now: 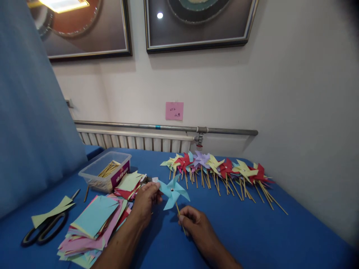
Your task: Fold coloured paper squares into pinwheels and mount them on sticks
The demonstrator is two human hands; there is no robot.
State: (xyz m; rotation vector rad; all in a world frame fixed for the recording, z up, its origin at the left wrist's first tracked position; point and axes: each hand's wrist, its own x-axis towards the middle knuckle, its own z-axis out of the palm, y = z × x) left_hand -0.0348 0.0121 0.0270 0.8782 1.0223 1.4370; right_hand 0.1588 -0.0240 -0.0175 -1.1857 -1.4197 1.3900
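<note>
A light blue paper pinwheel [172, 190] with a small pin at its centre is held up over the blue-covered table [241, 235]. My right hand [196, 224] pinches its thin wooden stick [178, 211] below the blades. At the pinwheel's left side, my left hand [146, 201] is closed with thumb and finger on a blade's edge. Just left of that hand lies a stack of cut paper pieces [127, 185], and nearer to me is a larger pile of coloured paper sheets [95, 216], light blue on top.
Finished pinwheels [215, 166] lie in a row along the table's back right. A clear plastic box [105, 175] of wooden sticks stands at the left. Black-handled scissors [52, 226] lie partly under a yellow paper strip [53, 212]. Behind are a radiator [134, 142] and a curtain [33, 112].
</note>
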